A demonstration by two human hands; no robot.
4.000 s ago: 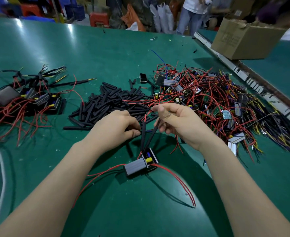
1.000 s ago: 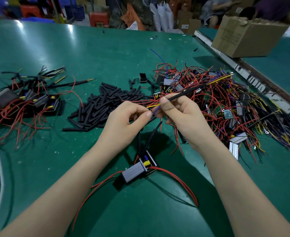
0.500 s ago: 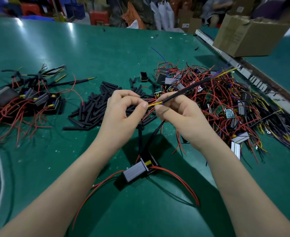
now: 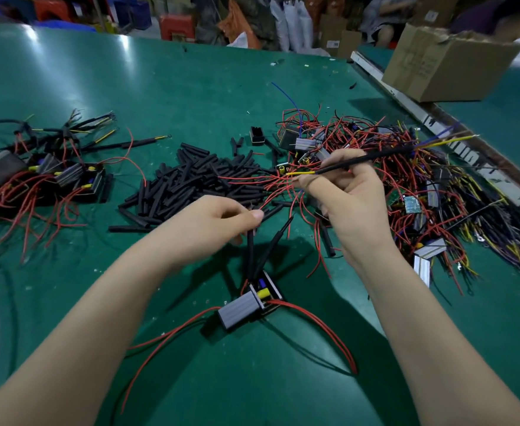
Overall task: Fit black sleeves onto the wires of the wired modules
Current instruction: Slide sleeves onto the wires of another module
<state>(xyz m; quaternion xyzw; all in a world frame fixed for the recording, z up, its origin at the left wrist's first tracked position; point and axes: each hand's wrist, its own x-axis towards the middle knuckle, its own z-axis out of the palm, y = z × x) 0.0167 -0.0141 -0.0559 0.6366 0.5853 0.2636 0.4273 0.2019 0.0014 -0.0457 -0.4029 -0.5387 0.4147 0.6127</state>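
- Our right hand (image 4: 349,198) pinches a black sleeve (image 4: 366,159) — yellow wire (image 4: 300,173) poking out.
- Our left hand (image 4: 212,222) grips, seemingly, a sleeved wire (image 4: 250,250) rising from the module (image 4: 248,305) on the green table (image 4: 191,87).

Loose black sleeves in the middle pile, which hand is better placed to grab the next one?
Probably the left hand: it sits right beside the pile of black sleeves, pinching only a sleeved wire. The right hand grips the sleeved yellow wire.

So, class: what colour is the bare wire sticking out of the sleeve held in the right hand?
Yellow wire, leaving the black sleeve gripped by the right hand; head view.
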